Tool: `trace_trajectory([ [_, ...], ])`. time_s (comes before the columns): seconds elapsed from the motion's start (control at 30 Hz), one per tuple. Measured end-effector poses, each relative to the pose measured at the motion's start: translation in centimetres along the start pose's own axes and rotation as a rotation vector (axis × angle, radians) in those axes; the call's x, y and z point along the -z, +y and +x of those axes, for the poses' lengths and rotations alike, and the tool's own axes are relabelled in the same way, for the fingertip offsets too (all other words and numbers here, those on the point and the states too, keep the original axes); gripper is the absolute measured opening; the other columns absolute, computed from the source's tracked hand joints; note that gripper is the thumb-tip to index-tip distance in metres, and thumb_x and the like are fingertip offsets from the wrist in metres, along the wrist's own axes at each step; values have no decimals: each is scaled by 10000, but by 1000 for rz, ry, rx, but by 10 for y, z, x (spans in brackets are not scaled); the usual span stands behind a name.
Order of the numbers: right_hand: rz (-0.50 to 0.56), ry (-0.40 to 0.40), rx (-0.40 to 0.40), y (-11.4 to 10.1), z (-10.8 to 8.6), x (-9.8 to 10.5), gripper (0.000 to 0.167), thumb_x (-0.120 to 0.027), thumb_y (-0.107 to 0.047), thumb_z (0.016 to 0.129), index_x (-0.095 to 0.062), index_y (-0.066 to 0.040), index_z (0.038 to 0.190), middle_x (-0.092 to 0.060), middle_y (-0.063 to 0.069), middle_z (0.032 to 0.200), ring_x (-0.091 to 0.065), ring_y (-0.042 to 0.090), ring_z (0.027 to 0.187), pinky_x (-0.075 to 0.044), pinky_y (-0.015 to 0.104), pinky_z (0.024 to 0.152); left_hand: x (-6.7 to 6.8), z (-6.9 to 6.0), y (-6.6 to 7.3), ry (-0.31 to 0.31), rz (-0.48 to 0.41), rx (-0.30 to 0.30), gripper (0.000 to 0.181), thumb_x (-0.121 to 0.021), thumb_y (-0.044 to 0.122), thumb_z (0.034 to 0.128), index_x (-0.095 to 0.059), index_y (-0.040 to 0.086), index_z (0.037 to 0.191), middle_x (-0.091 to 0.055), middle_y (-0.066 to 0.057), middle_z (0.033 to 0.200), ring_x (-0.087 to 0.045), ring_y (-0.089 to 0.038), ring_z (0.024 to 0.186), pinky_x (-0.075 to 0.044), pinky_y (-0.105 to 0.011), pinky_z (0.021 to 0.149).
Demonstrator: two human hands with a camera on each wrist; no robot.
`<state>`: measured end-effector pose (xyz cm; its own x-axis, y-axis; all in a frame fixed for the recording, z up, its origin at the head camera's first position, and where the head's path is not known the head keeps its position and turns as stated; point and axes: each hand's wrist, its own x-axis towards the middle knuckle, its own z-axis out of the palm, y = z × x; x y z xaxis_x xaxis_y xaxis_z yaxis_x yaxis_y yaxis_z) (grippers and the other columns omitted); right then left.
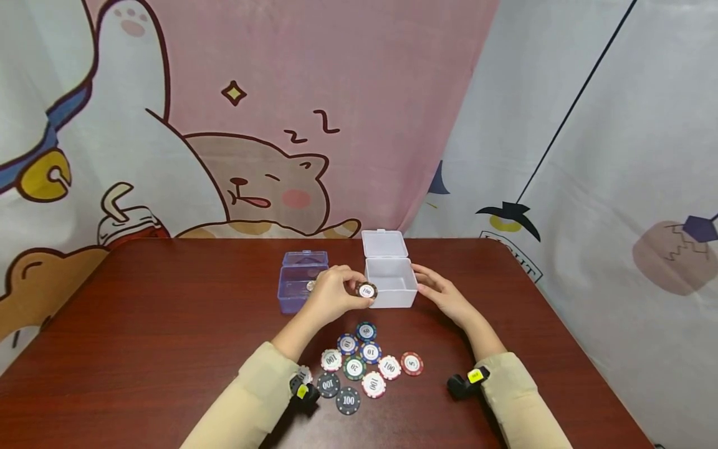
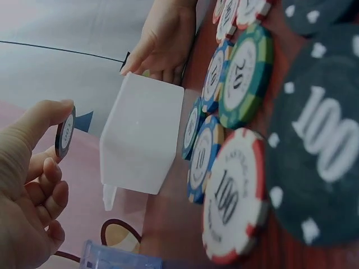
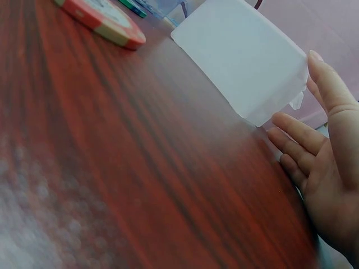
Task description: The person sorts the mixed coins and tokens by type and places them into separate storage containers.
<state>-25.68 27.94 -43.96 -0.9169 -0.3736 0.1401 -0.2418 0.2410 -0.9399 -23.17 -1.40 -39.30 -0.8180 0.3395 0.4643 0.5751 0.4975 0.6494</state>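
Between thumb and fingers my left hand (image 1: 335,291) pinches a dark poker chip (image 1: 367,290) marked 100. It holds the chip up at the front left of a white lidded box (image 1: 391,293), whose lid stands raised at the back. In the left wrist view the same chip (image 2: 65,133) is seen nearly edge-on. My right hand (image 1: 445,297) rests its fingers against the white box's right side, and the right wrist view shows these fingers (image 3: 297,134) fairly straight by the box's corner. No chip shows inside the visible part of the white box.
Left of the white box stands a blue translucent box (image 1: 293,293), its lid raised, with a small pale round thing (image 1: 310,285) in it, partly behind my left hand. Several poker chips lie nearer me, among them a green chip (image 1: 354,368) and a red chip (image 1: 412,363).
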Motion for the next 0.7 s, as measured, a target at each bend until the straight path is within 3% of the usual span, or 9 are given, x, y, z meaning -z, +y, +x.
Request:
trace_trajectory([
  [0.13,-20,-6,0,-16,-4,-3,501,-493,-34,984,-340,7,1459,-439,283,1378,-415,401,1262,-295,570,1019,-6,8,0,17,-8,19,320,-899,223,621,-742,89,865,-485,71,654,-454,-110,667,-379,-287,644],
  [0.27,-13,-3,-2,-17,-5,-4,501,-499,-41,983,-345,4,1457,-439,284,1377,-412,404,1262,-291,573,1020,-12,17,-2,33,0,50,319,-894,229,633,-742,81,871,-496,49,665,-463,-119,663,-378,-297,655],
  [0.5,-25,14,15,14,3,3,502,-539,-163,986,-390,-114,1463,-465,215,1382,-430,354,1263,-291,565,1024,-21,33,-7,58,28,113,318,-885,249,654,-751,90,895,-491,41,680,-462,-121,647,-386,-303,649],
  [0.7,-27,9,17,14,2,2,504,-531,-155,989,-379,-108,1468,-461,222,1384,-425,363,1266,-285,571,1026,-30,41,-13,53,57,151,309,-863,276,688,-745,92,907,-501,38,697,-474,-129,672,-396,-352,753],
])
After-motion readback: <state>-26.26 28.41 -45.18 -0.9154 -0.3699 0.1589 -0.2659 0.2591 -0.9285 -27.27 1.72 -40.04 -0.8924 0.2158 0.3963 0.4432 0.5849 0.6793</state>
